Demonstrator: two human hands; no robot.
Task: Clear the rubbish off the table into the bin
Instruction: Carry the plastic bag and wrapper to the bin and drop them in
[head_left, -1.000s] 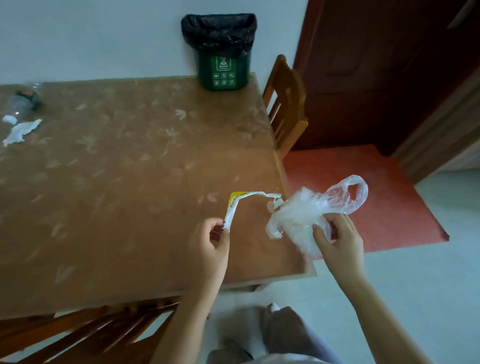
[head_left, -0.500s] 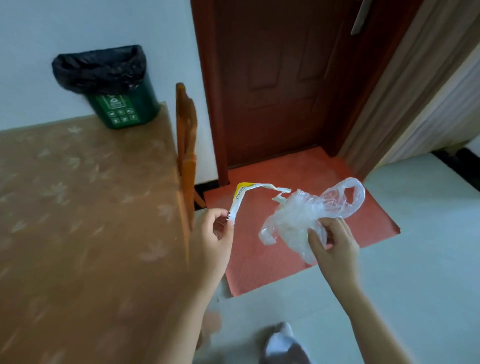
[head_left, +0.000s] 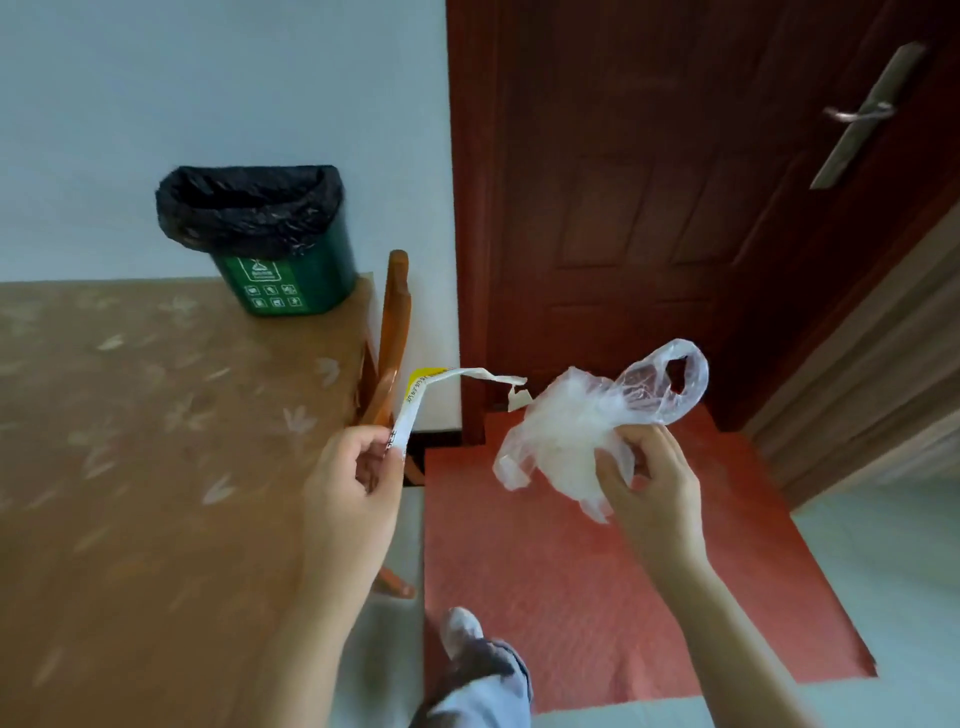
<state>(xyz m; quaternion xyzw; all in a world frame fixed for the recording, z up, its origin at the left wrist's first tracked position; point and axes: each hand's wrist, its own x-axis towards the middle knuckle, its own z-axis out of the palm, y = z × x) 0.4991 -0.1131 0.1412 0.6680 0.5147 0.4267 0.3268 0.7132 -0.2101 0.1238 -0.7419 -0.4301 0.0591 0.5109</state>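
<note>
My left hand (head_left: 358, 478) pinches the lower end of a white paper strip (head_left: 415, 405) with a yellow patch; the strip bends to the right in the air. My right hand (head_left: 649, 478) grips a crumpled clear plastic bag (head_left: 576, 431), its handle loop sticking up to the right. Both hands hover past the right edge of the brown table (head_left: 130, 441). A green bin (head_left: 280, 260) with a black liner stands on the table's far right corner, against the wall.
A wooden chair (head_left: 392, 343) is tucked against the table's right side, between my hands and the bin. A red mat (head_left: 597, 571) lies on the floor before a dark red door (head_left: 675, 208). My shoe and trouser leg (head_left: 472, 670) show below.
The view has swung right and closer to the bin's end of the table. My hands keep the same hold on the strip and the bag. My foot has stepped onto the mat.
</note>
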